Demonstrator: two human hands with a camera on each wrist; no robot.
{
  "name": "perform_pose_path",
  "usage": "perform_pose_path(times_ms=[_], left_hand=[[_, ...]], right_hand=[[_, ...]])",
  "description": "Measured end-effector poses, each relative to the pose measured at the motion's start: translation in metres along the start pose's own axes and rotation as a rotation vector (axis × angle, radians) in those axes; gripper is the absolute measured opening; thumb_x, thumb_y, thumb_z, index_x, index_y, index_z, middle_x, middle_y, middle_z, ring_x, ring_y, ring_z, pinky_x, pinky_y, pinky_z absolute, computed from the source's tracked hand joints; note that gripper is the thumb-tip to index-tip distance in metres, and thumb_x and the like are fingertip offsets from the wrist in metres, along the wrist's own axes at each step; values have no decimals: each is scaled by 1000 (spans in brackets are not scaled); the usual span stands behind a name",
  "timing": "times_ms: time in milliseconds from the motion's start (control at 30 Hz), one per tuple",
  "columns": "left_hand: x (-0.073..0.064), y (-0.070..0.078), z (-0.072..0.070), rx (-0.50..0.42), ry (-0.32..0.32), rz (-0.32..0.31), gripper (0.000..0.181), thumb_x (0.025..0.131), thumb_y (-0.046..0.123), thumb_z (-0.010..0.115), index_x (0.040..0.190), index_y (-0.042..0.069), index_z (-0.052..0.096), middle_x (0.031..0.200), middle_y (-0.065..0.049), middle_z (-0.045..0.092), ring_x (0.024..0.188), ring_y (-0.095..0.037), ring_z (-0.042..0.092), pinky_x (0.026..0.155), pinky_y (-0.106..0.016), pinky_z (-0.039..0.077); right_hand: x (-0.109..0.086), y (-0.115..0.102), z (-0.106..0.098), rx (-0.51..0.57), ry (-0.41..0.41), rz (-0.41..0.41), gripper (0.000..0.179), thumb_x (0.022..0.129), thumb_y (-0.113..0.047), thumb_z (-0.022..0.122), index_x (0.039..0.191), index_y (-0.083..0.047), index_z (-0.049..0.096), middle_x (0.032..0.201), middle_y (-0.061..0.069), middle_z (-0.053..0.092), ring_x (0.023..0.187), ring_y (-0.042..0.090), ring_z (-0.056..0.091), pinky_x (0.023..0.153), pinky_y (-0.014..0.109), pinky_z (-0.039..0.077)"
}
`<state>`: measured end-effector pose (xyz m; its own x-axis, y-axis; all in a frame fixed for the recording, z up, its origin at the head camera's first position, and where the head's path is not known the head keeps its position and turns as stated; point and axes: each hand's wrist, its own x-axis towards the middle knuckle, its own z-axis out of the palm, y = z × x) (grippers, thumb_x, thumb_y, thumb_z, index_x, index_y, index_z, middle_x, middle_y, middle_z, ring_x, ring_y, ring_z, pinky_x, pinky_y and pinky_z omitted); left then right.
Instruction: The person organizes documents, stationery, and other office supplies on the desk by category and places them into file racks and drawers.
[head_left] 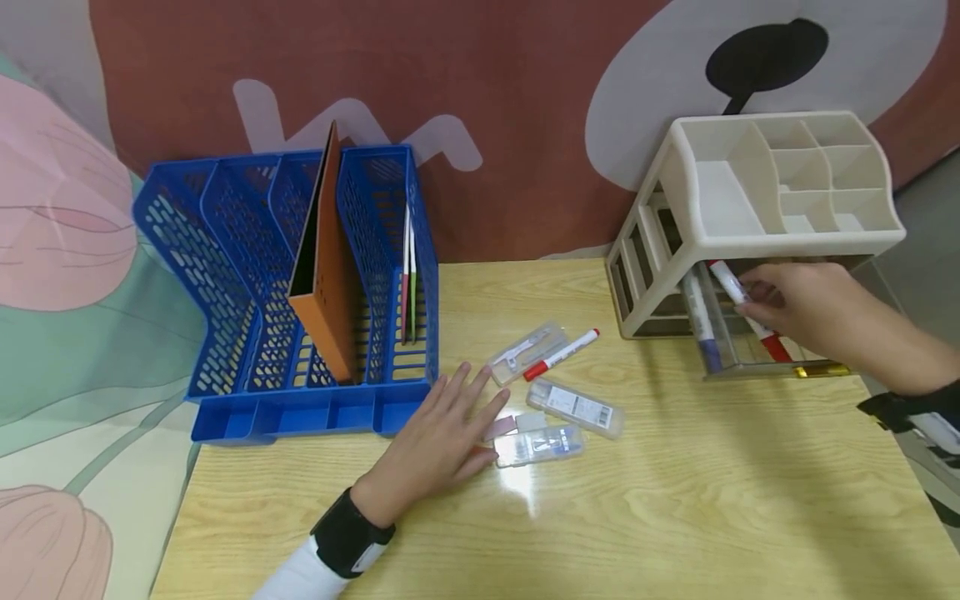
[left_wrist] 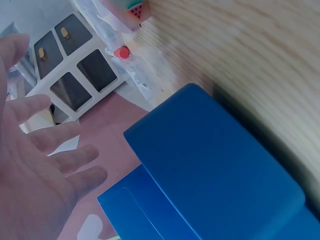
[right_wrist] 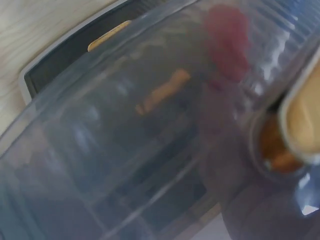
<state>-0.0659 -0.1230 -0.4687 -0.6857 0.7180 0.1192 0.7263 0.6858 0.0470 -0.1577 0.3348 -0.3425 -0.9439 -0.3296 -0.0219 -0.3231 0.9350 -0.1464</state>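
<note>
My right hand point(head_left: 810, 304) reaches into a clear pull-out drawer point(head_left: 738, 367) of the cream desk organizer, pinching a white marker with red ends point(head_left: 738, 296). Beside it in the drawer lies a white marker with a purple end point(head_left: 699, 317). Close up and blurred, the drawer's clear wall point(right_wrist: 125, 150) fills most of the right wrist view. My left hand point(head_left: 438, 433) is spread, fingers straight, near a clear case with blue inside point(head_left: 551, 444) and pink and white erasers point(head_left: 501, 427). Left fingers point(left_wrist: 55, 137) show in the left wrist view, holding nothing.
A blue file rack point(head_left: 300, 396) on the left holds an orange binder point(head_left: 333, 292) and thin booklets point(head_left: 408, 283). Mid-table lie a red-and-white marker point(head_left: 562, 354), a labelled clear case point(head_left: 576, 407) and another clear case point(head_left: 551, 342). The cream organizer point(head_left: 795, 246) stands against the wall cloth.
</note>
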Motion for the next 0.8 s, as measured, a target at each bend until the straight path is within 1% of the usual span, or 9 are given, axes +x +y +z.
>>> perform_pose_path(times_ms=[200,333,400,467,533,667,800], left_hand=[[-1,-3,0,9,0,2,79,97,55,64,162,21,36,168,-16,31,154,-43,31,123,-58,32],[-1,-4,0,5,4,7,78,97,55,64,161,20,37,167,-17,33,154,-43,31,123,-58,33],[-1,-5,0,15,7,8,78,97,56,63,161,20,38,167,-17,34,153,-43,32,122,-57,34],[-1,-6,0,26,8,9,77,97,57,63,160,19,39,166,-18,36,153,-43,33,122,-56,35],[-1,-6,-1,37,3,11,76,98,58,60,160,19,39,165,-18,36,152,-43,34,123,-55,35],[0,-7,-1,40,-4,15,76,99,59,59,161,18,39,165,-19,36,153,-44,33,123,-55,35],[1,-7,-2,31,8,14,78,98,57,62,160,17,39,166,-19,35,153,-44,32,123,-55,34]], right_hand=[[3,-6,2,55,-5,13,30,89,-7,79,106,15,65,84,22,72,70,32,71,71,60,57],[4,-9,1,74,-48,54,35,94,-11,75,113,17,63,85,23,73,67,29,72,78,64,54],[3,-10,1,80,-74,75,38,97,-13,71,118,17,61,86,22,75,64,24,72,82,66,52],[3,-10,0,83,-82,85,38,99,-14,69,120,16,61,86,19,76,63,20,71,84,66,50],[1,-10,0,85,-72,88,36,99,-15,68,120,15,62,85,16,76,62,19,70,84,66,49],[-4,-11,0,90,-18,89,34,98,-16,70,119,11,65,85,15,76,65,21,70,81,64,49],[-9,-16,0,103,0,111,35,99,-17,68,122,9,64,89,16,76,68,24,71,80,64,51]])
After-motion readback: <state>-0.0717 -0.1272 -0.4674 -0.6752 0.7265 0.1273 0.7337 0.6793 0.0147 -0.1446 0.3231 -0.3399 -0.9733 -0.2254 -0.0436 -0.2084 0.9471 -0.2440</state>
